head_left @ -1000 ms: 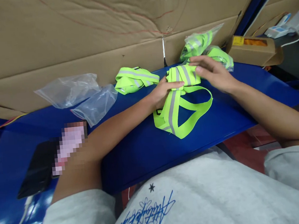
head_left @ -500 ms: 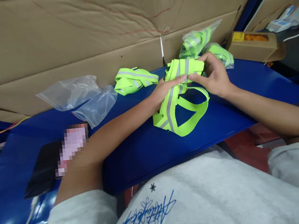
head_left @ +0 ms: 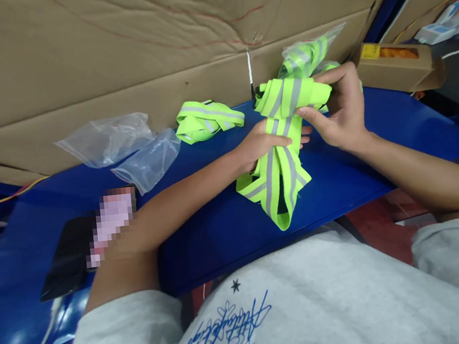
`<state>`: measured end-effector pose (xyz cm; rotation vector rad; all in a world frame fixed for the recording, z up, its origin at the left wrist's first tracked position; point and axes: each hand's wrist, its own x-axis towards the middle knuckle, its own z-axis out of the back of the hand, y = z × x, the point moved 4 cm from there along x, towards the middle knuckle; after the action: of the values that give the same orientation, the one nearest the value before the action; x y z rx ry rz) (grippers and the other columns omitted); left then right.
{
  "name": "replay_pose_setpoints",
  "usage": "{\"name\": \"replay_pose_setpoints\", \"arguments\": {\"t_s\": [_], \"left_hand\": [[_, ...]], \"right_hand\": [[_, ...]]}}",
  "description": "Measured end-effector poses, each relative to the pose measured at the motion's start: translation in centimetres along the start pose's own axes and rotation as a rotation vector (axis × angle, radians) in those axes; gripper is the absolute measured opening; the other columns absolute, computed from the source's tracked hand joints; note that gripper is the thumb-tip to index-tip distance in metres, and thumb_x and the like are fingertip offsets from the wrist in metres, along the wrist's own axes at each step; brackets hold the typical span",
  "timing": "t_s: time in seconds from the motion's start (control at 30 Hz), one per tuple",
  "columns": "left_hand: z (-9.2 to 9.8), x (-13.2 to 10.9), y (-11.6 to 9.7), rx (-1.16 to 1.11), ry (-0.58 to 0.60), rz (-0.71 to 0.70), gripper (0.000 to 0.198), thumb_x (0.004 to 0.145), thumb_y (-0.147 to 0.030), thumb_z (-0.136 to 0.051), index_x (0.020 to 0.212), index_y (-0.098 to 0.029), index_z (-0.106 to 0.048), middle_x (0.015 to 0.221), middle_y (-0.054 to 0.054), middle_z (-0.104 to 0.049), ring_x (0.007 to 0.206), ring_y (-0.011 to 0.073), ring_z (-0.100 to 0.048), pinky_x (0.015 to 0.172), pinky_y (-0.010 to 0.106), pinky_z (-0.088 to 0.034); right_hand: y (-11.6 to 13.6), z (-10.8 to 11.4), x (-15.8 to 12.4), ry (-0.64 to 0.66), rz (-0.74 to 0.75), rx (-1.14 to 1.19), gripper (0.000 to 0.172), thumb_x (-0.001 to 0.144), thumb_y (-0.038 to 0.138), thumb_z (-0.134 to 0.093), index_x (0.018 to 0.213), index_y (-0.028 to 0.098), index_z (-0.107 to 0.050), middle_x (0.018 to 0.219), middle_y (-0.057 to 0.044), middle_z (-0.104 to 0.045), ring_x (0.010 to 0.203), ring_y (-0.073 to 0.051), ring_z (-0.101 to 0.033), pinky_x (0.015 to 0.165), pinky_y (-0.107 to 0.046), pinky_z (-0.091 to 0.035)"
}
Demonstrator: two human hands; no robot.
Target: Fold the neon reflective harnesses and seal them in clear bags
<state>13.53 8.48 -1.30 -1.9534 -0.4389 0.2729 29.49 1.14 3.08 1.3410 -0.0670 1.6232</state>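
Both hands are on a neon yellow reflective strap harness [head_left: 270, 171] with grey stripes, held over the blue table. Its upper part is folded into a flat bundle, and loose loops hang down toward me. My left hand [head_left: 261, 144] grips the straps below the bundle, thumb across the front and fingertips showing at the far side. With thumb and fingers, my right hand [head_left: 341, 110] pinches the right end of the folded bundle. A second folded reflective harness [head_left: 208, 121] lies on the table to the left, against the cardboard.
Two clear plastic bags [head_left: 149, 161] lie left of the folded harness. Bagged reflective straps [head_left: 305, 56] stand behind my right hand, beside an open cardboard box [head_left: 400, 66]. A black phone-like slab [head_left: 67, 258] with a white cable lies at left. A cardboard wall [head_left: 141, 56] borders the table's back.
My left hand has slid down the straps. My right hand has moved slightly right and up with the folded end. The wide loop at right has narrowed and now hangs straight.
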Motion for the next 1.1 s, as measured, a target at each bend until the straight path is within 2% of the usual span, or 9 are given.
{"name": "replay_pose_setpoints", "arguments": {"t_s": [0.2, 0.3, 0.5, 0.63, 0.7, 0.8, 0.87, 0.97, 1.1], "left_hand": [[1.2, 0.6, 0.5, -0.068, -0.007, 0.077, 0.028, 0.085, -0.014, -0.079, 0.112, -0.013, -0.077, 0.112, 0.015, -0.083, 0.110, 0.0341, -0.080, 0.111, 0.055, -0.058], [1.2, 0.3, 0.4, -0.052, 0.007, 0.095, 0.024, 0.086, -0.016, -0.079, 0.109, -0.012, -0.079, 0.120, 0.016, -0.080, 0.118, 0.0359, -0.077, 0.112, 0.054, -0.059], [1.3, 0.3, 0.6, -0.079, 0.004, 0.115, 0.038, 0.097, -0.048, -0.073, 0.109, -0.013, -0.081, 0.114, 0.014, -0.082, 0.126, 0.0361, -0.073, 0.114, 0.048, -0.058], [2.3, 1.0, 1.4, -0.130, -0.058, 0.114, 0.035, 0.097, -0.046, -0.073, 0.108, -0.013, -0.081, 0.109, 0.011, -0.082, 0.112, 0.0326, -0.078, 0.106, 0.046, -0.062], [2.6, 1.2, 1.4, -0.140, -0.064, 0.074, 0.033, 0.091, -0.041, -0.081, 0.110, -0.014, -0.080, 0.110, 0.010, -0.082, 0.108, 0.0319, -0.079, 0.104, 0.046, -0.063], [2.7, 1.0, 1.4, -0.095, -0.080, 0.022, 0.042, 0.077, -0.035, -0.095, 0.110, -0.014, -0.079, 0.113, 0.012, -0.082, 0.111, 0.0349, -0.078, 0.103, 0.049, -0.064], [2.6, 0.8, 1.4, -0.053, -0.103, 0.007, 0.048, 0.070, -0.033, -0.100, 0.109, -0.015, -0.079, 0.113, 0.012, -0.082, 0.112, 0.0360, -0.078, 0.104, 0.051, -0.064], [2.5, 0.5, 1.7, -0.018, -0.165, 0.003, 0.047, 0.066, -0.030, -0.101, 0.106, -0.016, -0.080, 0.109, 0.010, -0.083, 0.110, 0.0349, -0.078, 0.104, 0.051, -0.063], [2.2, 0.4, 1.6, -0.070, -0.152, 0.052, 0.038, 0.072, -0.024, -0.096, 0.105, -0.016, -0.079, 0.105, 0.010, -0.083, 0.108, 0.0360, -0.079, 0.105, 0.054, -0.062]], "right_hand": [[-0.9, 0.0, 0.9, 0.250, 0.102, -0.160, 0.047, 0.094, 0.066, -0.067, 0.130, 0.036, -0.069, 0.131, -0.010, -0.070, 0.125, -0.035, -0.064, 0.116, -0.058, -0.050], [-1.1, -0.6, 0.7, 0.373, 0.215, -0.211, 0.039, 0.103, 0.060, -0.057, 0.132, 0.039, -0.071, 0.128, -0.006, -0.071, 0.128, -0.032, -0.065, 0.115, -0.060, -0.050], [-2.1, -1.3, 0.6, 0.437, 0.306, -0.263, 0.031, 0.104, 0.043, -0.059, 0.130, 0.038, -0.075, 0.129, -0.005, -0.072, 0.132, -0.032, -0.064, 0.114, -0.060, -0.050], [-2.1, -1.2, 0.7, 0.485, 0.408, -0.073, 0.033, 0.099, 0.043, -0.064, 0.129, 0.037, -0.076, 0.135, -0.006, -0.068, 0.130, -0.031, -0.065, 0.111, -0.058, -0.053], [-2.5, -0.8, 1.0, 0.444, 0.346, 0.032, 0.037, 0.099, 0.049, -0.066, 0.133, 0.036, -0.074, 0.138, -0.007, -0.065, 0.131, -0.030, -0.063, 0.112, -0.057, -0.053], [-3.9, -0.3, 1.2, 0.295, 0.087, 0.115, 0.051, 0.097, 0.058, -0.069, 0.142, 0.035, -0.066, 0.144, -0.009, -0.062, 0.136, -0.028, -0.060, 0.115, -0.053, -0.052], [-4.6, -0.6, 1.0, 0.291, -0.066, 0.154, 0.063, 0.092, 0.065, -0.075, 0.145, 0.033, -0.063, 0.144, -0.010, -0.064, 0.135, -0.029, -0.062, 0.116, -0.051, -0.053], [-4.8, -1.6, 0.4, 0.385, -0.177, 0.173, 0.069, 0.076, 0.072, -0.086, 0.127, 0.029, -0.072, 0.120, -0.008, -0.075, 0.116, -0.031, -0.070, 0.109, -0.053, -0.057], [-4.2, -1.9, 0.3, 0.301, -0.205, 0.197, 0.067, 0.061, 0.071, -0.095, 0.107, 0.027, -0.076, 0.100, -0.004, -0.075, 0.098, -0.031, -0.072, 0.098, -0.055, -0.061]]}}
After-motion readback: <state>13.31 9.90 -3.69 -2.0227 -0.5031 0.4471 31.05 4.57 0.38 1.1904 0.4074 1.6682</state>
